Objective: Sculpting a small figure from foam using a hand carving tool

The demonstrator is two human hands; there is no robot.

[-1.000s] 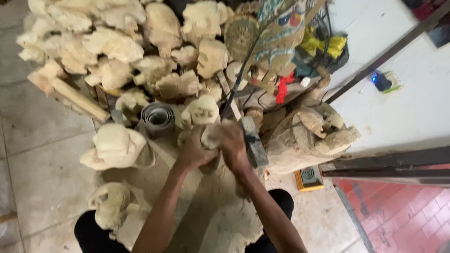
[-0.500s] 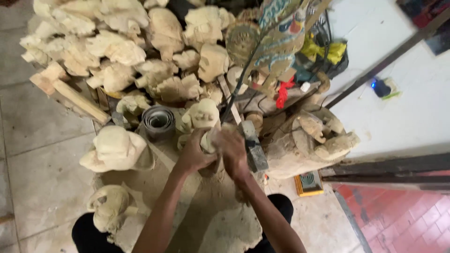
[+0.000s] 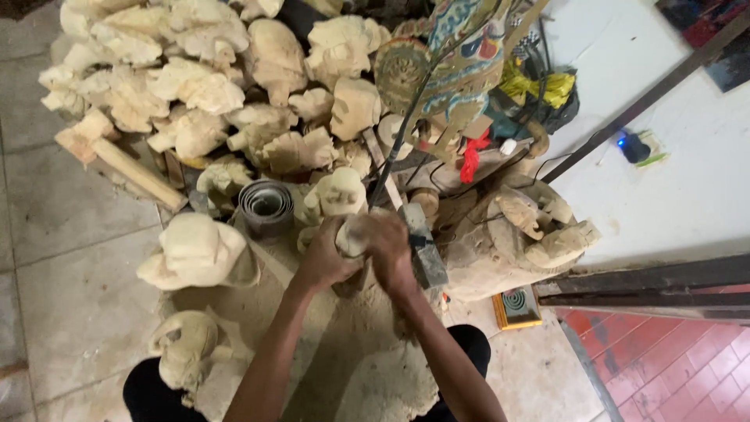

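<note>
- Left hand (image 3: pixel 324 262): closed round the left side of a small pale wooden carving (image 3: pixel 353 237); fingers curled against the wood, wrist bent inward, forearm rising from the lower edge of the view.
- Right hand (image 3: pixel 393 248): cupped over the right and upper side of the same carving, fingers wrapped and pressed to it; whether a tool lies inside this fist cannot be told.
- Wooden carving: held between both hands above a mound of sawdust and shavings (image 3: pixel 375 352), in front of the person's knees.
- Change against the earlier views: the hands sit in almost the same place and keep the same two-handed clasp; only the framing has shifted slightly. Judged from this, the work on the piece is continuing in place, with no release or exchange of the piece.
- Dark block-headed mallet (image 3: pixel 422 254): lies just right of the right hand, apparently not gripped.
- Roll of grey sheet material (image 3: pixel 266 205): stands just left of the hands.
- Pile of unfinished carved wooden masks (image 3: pixel 195 86): heaped behind.
- Large rough mask (image 3: pixel 195 250): on the tiled floor (image 3: pixel 70 297), left.
- Painted figure (image 3: pixel 461 55): behind, right.
</note>
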